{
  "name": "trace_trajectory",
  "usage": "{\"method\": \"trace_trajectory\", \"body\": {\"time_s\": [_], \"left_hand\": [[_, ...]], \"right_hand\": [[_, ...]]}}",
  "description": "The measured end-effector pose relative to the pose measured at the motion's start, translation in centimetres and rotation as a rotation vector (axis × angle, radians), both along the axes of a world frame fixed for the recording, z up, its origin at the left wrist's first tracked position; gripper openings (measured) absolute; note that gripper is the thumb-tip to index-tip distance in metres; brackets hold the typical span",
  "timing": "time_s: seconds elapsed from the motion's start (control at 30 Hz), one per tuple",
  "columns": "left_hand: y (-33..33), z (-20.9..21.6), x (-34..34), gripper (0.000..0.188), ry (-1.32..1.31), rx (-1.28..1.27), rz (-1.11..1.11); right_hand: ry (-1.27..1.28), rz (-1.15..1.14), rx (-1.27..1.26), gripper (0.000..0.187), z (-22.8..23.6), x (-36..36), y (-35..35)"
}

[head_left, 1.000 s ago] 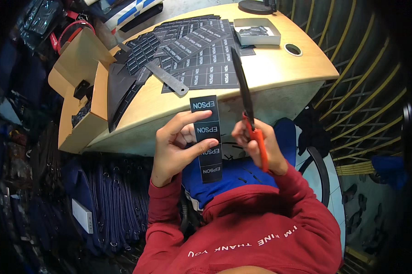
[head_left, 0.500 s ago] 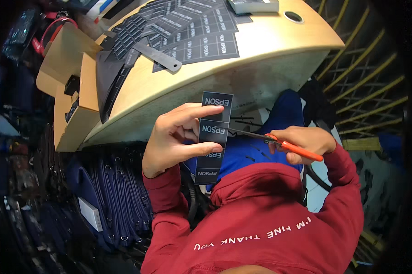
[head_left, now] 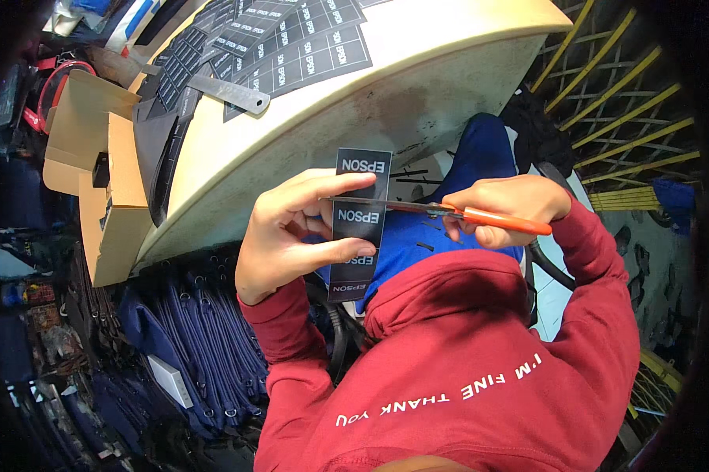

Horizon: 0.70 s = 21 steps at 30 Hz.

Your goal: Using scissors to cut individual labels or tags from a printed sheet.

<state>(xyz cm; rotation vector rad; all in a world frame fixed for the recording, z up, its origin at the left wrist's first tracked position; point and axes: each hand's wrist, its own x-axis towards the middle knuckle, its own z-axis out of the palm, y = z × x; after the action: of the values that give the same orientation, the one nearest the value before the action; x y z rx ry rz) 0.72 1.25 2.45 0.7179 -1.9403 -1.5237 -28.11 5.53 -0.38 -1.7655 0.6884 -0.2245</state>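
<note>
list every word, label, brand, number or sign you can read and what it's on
Wording is located, not copied out:
Black label strip in the left hand: white lettering, legible, repeated down its sections.
Black sheets: white lettering repeated in grids, only partly legible.
Red hoodie: one curved line of white lettering, legible.
White box, lower left: any marks too small to read.

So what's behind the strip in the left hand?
Behind the strip, curled fingers of the left hand show at its left edge; blue trousers show farther back, to its right. Anything directly behind is covered, so how far those fingers reach can't be seen.
</note>
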Motion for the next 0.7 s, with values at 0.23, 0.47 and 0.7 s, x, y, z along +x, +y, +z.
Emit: {"method": "trace_trajectory", "body": {"time_s": [0.23,0.47,0.7], "left_hand": [[-0.04,-0.05,-0.2,0.056,0.007,0.014,-0.019],[0.04,-0.05,-0.47,0.056,0.035,0.084,-0.014],[-0.24,-0.18,-0.35,0.057,0.002,0.041,-0.025]], "right_hand": [[-0.017,-0.004,0.009,0.044,-0.15,-0.16,-0.24],[-0.011,-0.003,0.033,0.046,-0.26,-0.2,-0.43],[-0.007,-0.005,0.052,0.059,-0.4,-0.31,-0.45]]}}
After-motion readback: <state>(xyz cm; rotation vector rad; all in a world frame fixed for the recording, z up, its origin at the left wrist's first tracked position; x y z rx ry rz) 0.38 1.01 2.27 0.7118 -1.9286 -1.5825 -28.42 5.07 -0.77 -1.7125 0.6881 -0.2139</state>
